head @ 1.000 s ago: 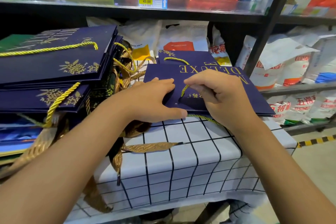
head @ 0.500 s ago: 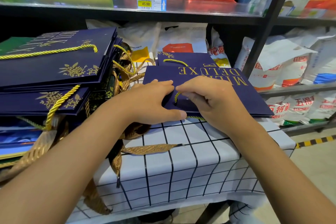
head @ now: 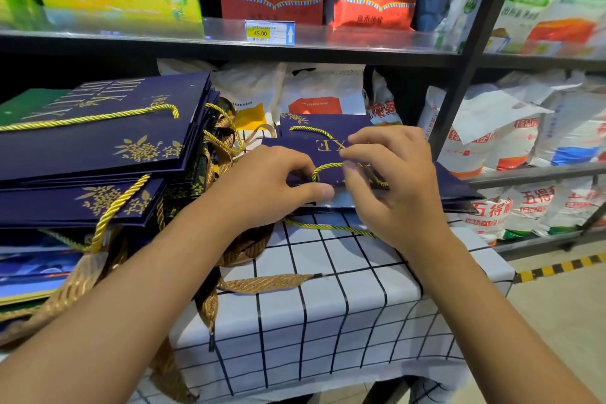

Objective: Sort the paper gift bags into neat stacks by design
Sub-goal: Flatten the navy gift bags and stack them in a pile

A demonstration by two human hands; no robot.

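1. The checked tablecloth point(head: 328, 321) is lying over the table, and its near and right edges are hanging down.
2. A navy gift bag point(head: 455, 185) is lying flat at the far side of the cloth, with its right corner sticking out past the cloth's edge.
3. The left hand point(head: 272, 188) is gripping the bag's near edge, thumb on top.
4. The right hand point(head: 393, 180) is pinching the bag's gold rope handle point(head: 324, 168) with curled fingers.
5. One more navy bag point(head: 324, 126) is peeking out behind it.
6. A tall stack of navy bags point(head: 98, 141) is sitting to the left on the cloth.
7. One brown ribbon point(head: 265, 283) is lying across the middle of the cloth.
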